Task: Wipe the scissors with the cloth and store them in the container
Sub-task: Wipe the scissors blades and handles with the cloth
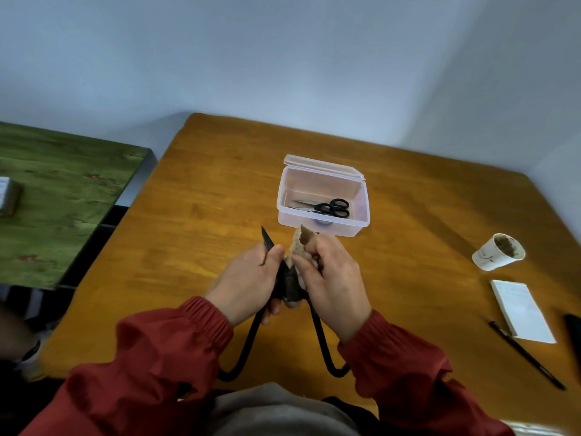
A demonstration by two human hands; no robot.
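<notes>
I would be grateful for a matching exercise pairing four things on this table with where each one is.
1. small black-handled scissors
2. large black long-handled scissors
3. beige cloth
4. white paper cup

A. in the right hand
B. on the wooden table, at the right
C. in the clear plastic container
D. in the left hand

Pairs: 1-C, 2-D, 3-A, 4-B.

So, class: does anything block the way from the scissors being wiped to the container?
Nothing visible does. The black scissors in the left hand sit just before the container, whose lid is open. A smaller pair already lies inside.
</notes>
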